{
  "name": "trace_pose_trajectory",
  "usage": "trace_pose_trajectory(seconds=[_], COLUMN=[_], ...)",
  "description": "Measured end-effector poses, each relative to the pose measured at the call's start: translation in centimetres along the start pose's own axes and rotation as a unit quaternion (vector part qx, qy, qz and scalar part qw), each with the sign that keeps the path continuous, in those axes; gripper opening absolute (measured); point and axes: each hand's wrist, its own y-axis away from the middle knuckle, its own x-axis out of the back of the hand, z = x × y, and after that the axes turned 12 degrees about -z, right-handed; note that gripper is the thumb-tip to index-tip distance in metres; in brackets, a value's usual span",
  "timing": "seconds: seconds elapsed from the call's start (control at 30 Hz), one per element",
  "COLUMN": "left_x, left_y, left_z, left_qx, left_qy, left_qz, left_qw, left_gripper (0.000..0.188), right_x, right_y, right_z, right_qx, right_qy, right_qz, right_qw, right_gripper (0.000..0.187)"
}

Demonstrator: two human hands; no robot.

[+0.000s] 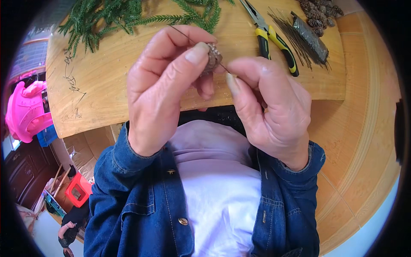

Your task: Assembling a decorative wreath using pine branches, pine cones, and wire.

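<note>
Between the thumb and fingers of my left hand is a small brown pine cone with whitish scale tips. A thin dark wire runs out from the cone's right side, and its end is pinched by the thumb and forefinger of my right hand. Another length of thin wire sticks up past my left forefinger. Both hands are raised above the near edge of the wooden table. My left fingers hide part of the cone.
Green artificial fir sprigs lie along the table's far left. Pliers with yellow and black handles rest at the right, beside loose dark wires, a dark wrapped bundle and several pine cones. A pink plastic chair stands left of the table.
</note>
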Motion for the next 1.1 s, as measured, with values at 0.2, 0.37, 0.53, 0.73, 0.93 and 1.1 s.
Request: trace_pose_trajectory(seconds=[0.2, 0.37, 0.53, 0.73, 0.93, 1.1], left_x=[0.3, 0.6, 1.1, 0.8, 0.7, -1.2], left_y=[-0.3, -0.5, -0.3, 0.1, 0.1, 0.0], left_z=[-0.6, -0.9, -1.1, -1.4, -1.3, -1.2], left_qx=[0.026, 0.043, 0.063, 0.066, 0.063, 0.013], left_qy=[0.139, 0.184, 0.177, 0.212, 0.169, -0.11], left_qz=[-0.025, -0.061, -0.101, -0.134, -0.189, -0.109], left_qw=[0.99, 0.98, 0.977, 0.966, 0.965, 0.988], left_gripper=[0.028, 0.028, 0.026, 0.025, 0.029, 0.03], right_x=[0.1, 0.4, 1.5, 2.2, 3.7, 4.5], right_y=[0.6, 0.6, 0.7, 0.9, 1.2, 1.6], right_z=[0.4, 0.3, 0.4, 0.1, -1.0, -0.9], right_qx=[0.013, 0.014, 0.035, 0.054, 0.012, -0.019], right_qy=[-0.019, -0.028, -0.017, 0.003, 0.009, 0.022], right_qz=[-0.016, -0.026, -0.059, -0.102, -0.157, -0.181], right_qw=[1.0, 0.999, 0.997, 0.993, 0.987, 0.983], right_gripper=[0.012, 0.011, 0.013, 0.017, 0.018, 0.018])
